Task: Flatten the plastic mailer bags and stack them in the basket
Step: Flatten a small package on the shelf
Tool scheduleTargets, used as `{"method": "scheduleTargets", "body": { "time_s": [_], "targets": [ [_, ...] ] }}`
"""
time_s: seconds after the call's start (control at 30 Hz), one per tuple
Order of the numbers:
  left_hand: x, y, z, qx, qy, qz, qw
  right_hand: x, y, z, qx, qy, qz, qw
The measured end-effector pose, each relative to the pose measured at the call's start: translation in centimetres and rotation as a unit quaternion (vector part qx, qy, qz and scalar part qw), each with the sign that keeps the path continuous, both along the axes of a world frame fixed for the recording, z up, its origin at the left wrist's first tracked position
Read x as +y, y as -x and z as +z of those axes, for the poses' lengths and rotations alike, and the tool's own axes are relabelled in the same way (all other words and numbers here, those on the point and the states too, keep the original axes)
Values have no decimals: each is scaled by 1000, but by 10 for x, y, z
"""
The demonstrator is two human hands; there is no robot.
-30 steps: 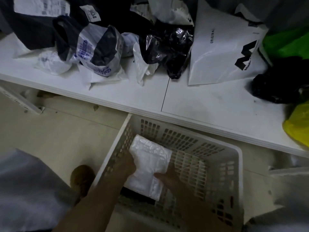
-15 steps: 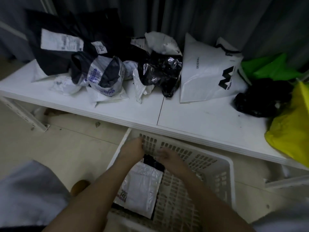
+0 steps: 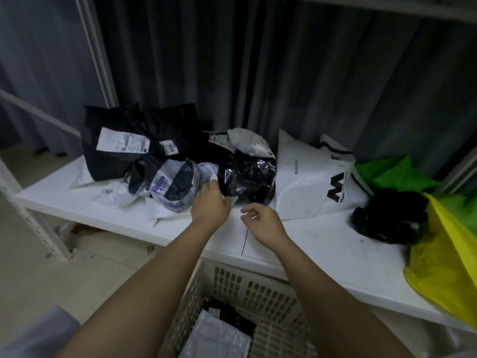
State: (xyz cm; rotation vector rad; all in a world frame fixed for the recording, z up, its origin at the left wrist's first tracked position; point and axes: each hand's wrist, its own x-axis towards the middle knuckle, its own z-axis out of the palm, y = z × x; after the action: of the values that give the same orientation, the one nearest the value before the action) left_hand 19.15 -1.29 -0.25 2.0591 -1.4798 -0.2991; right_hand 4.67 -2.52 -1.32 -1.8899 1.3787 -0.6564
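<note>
A pile of crumpled mailer bags lies on the white shelf [image 3: 322, 244]. My left hand [image 3: 210, 204] reaches into the pile and grips a small crumpled white mailer [image 3: 213, 178], wedged between a blue-printed white bag [image 3: 167, 186] and a shiny black bag [image 3: 245, 177]. My right hand [image 3: 260, 220] hovers just right of it above the shelf, fingers loosely curled and holding nothing. Below the shelf stands the white lattice basket [image 3: 260, 288]. In it a flattened white mailer [image 3: 219, 337] lies on top of a black one [image 3: 232, 317].
A large black mailer with labels [image 3: 121, 146] sits at the back left. A big white bag with an M logo [image 3: 312, 182], a black bag [image 3: 389, 215], green bags [image 3: 392, 174] and a yellow bag [image 3: 451, 267] fill the right. A dark curtain hangs behind.
Both hands left the basket, where the white mailer now lies flat, and rose to the shelf. My left hand has taken hold of a white mailer in the pile. My view tilted up.
</note>
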Motion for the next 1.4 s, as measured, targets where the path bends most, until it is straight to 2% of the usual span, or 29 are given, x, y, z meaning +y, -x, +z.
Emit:
{"method": "scheduleTargets", "body": {
  "time_s": [0.2,0.37,0.47,0.6,0.77,0.9,1.0,1.2,1.3,1.4],
  "targets": [
    [-32,-5,2,86,-40,36,995,-40,-18,-4,98,106,17,989],
    [-48,-18,-16,111,-66,13,992,-66,-35,-17,206,252,5,946],
    [-63,-27,-33,114,-73,1,991,-80,-42,-24,254,337,5,907],
    [-75,-28,-49,117,-56,-2,991,-95,-43,-32,310,399,23,863],
    [-92,-25,-64,92,-39,20,995,-113,-38,-38,334,420,10,844],
    [-95,-23,-63,92,-51,63,992,-124,-29,-36,274,430,10,860],
    [-88,-24,-58,102,-55,58,992,-127,-19,-32,231,424,-26,875],
    [-67,-26,-34,23,-24,54,998,-113,-9,-23,169,366,-107,909],
    [-53,-25,-14,-41,-16,43,998,-102,-8,-10,115,270,-100,951],
    [-37,-23,11,-105,3,48,993,-96,-5,0,2,132,-79,988]
  ]
}}
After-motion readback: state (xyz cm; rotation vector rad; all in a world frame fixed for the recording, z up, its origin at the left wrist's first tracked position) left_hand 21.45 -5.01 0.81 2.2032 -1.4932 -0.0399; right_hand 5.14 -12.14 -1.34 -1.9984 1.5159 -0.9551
